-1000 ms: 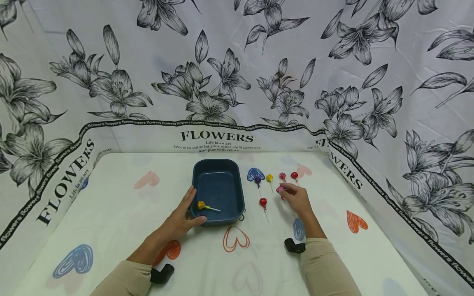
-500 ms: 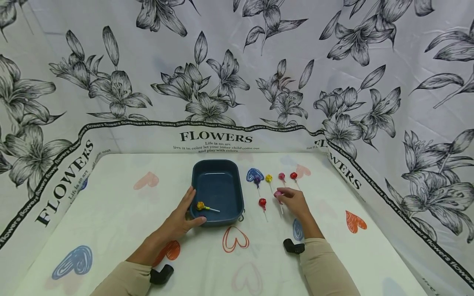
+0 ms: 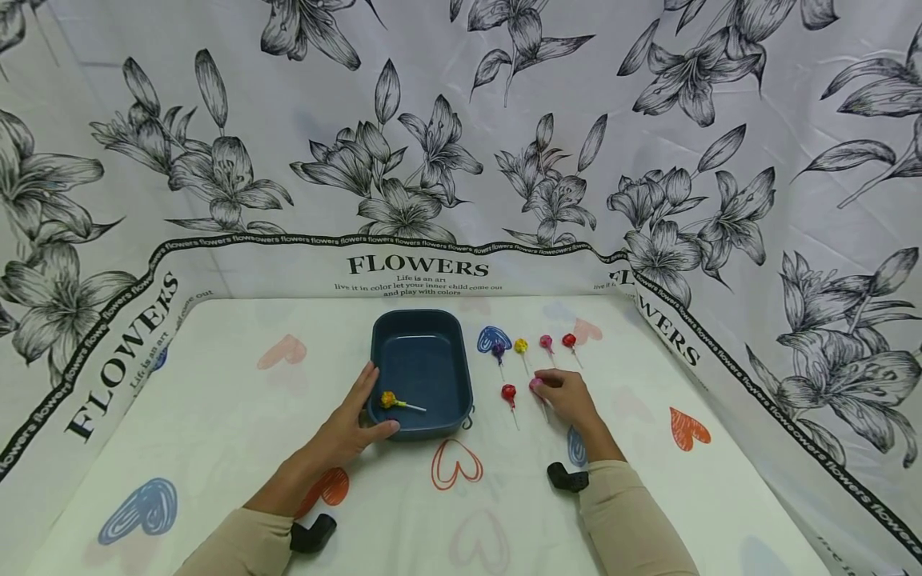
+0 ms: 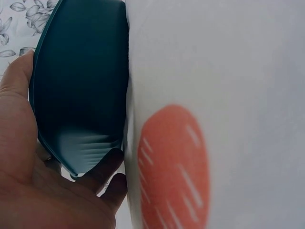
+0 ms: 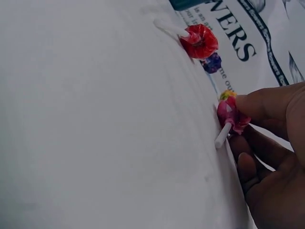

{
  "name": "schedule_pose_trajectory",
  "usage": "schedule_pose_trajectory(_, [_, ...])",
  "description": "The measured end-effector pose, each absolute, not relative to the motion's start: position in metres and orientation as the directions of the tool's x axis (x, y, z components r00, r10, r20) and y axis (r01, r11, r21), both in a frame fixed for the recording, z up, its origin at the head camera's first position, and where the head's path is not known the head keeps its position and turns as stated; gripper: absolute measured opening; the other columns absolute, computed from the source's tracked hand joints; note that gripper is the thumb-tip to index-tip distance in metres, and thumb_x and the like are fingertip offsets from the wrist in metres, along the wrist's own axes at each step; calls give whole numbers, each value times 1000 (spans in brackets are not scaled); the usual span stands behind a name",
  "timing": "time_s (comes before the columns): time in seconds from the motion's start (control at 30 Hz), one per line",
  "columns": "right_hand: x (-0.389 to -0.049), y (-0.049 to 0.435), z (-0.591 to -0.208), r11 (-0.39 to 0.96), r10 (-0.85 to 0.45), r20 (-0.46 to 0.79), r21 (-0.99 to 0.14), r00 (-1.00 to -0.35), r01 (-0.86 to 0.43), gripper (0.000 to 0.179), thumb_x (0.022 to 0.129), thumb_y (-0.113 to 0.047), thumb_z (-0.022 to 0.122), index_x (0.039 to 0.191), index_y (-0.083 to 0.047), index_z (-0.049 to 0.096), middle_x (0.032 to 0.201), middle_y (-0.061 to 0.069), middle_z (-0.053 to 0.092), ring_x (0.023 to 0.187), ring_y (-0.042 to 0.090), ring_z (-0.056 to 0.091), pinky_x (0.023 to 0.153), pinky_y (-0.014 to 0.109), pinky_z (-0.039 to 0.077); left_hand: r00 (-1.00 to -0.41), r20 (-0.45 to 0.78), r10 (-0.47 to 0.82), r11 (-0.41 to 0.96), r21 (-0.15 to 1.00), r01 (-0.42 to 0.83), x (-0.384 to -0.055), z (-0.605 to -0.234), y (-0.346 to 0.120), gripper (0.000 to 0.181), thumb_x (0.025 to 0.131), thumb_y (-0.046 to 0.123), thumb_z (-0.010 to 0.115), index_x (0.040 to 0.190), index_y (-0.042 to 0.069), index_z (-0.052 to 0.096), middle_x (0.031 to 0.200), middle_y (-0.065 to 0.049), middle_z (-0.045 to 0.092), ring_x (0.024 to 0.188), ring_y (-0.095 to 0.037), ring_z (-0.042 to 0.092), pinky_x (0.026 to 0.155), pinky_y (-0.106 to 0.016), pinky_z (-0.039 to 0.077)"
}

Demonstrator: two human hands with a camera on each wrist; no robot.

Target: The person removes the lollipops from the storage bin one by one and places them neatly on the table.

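A dark blue rectangular dish (image 3: 422,372) sits on the table with a yellow lollipop (image 3: 390,399) lying inside. My left hand (image 3: 354,428) rests against the dish's near left corner, its fingers spread along the outer wall, which the left wrist view shows close up. My right hand (image 3: 571,396) pinches a pink lollipop (image 5: 229,115) by its wrapped head, low over the table. Left of this hand lies a red lollipop (image 3: 508,392). Behind it are a purple lollipop (image 3: 498,349), a yellow lollipop (image 3: 521,346), another pink lollipop (image 3: 546,341) and another red lollipop (image 3: 569,340).
A white tablecloth (image 3: 238,416) printed with hearts covers the table. Flower-patterned fabric (image 3: 425,272) rises along the back and both sides. Small black devices are at each wrist. A small dark ring (image 3: 469,418) shows by the dish's near right corner.
My right hand has moved slightly nearer and to the left with the pink lollipop, now beside the front red lollipop. The left hand and the dish have stayed put.
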State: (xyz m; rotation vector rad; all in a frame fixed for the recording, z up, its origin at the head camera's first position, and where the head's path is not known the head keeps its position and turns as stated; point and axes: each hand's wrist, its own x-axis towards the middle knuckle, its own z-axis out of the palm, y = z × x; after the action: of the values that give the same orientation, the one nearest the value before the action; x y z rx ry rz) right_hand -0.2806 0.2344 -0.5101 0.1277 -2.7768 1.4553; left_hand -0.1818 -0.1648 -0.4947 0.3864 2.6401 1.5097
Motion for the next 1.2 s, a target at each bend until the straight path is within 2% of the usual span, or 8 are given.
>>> schedule_pose_trajectory(0.17, [-281,233,-508,593,-48,-5,-805,-999,-24,30,90,-14,70,118,-6,69,103,6,68,92,22,60,83,41,48,-966,55,253,478,861,174,-181,-493,-164,96,88,28,73,156,9,8,161,-2,-6,144,-33,0,109,-60,11])
schedule_pose_trajectory(0.3, [-280,232,-500,607,-36,-47,-795,-998,15,36,89,-20,70,123,-7,67,112,10,66,100,26,61,86,45,49,-965,50,257,471,865,171,-182,-494,-164,96,88,28,73,156,9,7,161,-3,-6,144,-33,-1,109,-60,10])
schedule_pose_trajectory(0.43, [-278,233,-483,607,-38,-29,-795,-999,0,42,89,-23,70,127,-5,64,123,14,61,105,30,59,86,48,49,-965,52,257,469,866,172,-182,-495,-164,96,88,28,73,156,8,7,161,-3,-6,144,-33,0,109,-59,11])
schedule_pose_trajectory(0.6, [-274,233,-447,575,-68,46,-814,-997,-76,46,90,-26,70,130,-4,61,131,16,56,108,31,57,83,48,49,-966,57,254,464,869,173,-182,-495,-165,96,88,28,73,156,8,7,161,-3,-6,144,-34,0,109,-61,11])
schedule_pose_trajectory(0.77, [-262,231,-405,530,-135,193,-815,-972,-236,43,90,-24,69,130,-10,62,124,13,56,103,28,54,79,44,47,-966,57,252,461,870,172,-182,-495,-166,96,88,28,73,156,9,7,161,-3,-6,144,-33,0,109,-60,11])
schedule_pose_trajectory(0.97, [-235,224,-358,441,-211,410,-770,-888,-460,45,89,-15,71,133,-14,59,128,6,54,104,22,52,78,35,47,-966,53,252,462,871,168,-181,-494,-165,97,87,28,74,156,9,7,161,-4,-6,144,-33,-1,109,-60,11])
schedule_pose_trajectory(1.1, [-213,215,-333,360,-257,580,-685,-773,-634,51,83,8,70,131,-3,58,129,11,53,106,24,50,82,30,45,-967,49,249,468,868,165,-181,-494,-165,97,87,29,73,156,9,7,161,-4,-6,144,-34,0,109,-60,11])
schedule_pose_trajectory(1.2, [-192,202,-312,298,-284,690,-597,-666,-745,54,76,19,69,127,8,56,126,20,52,106,26,50,84,30,43,-968,50,245,473,866,165,-181,-494,-166,97,87,29,73,156,9,7,161,-3,-5,144,-34,0,108,-61,11])
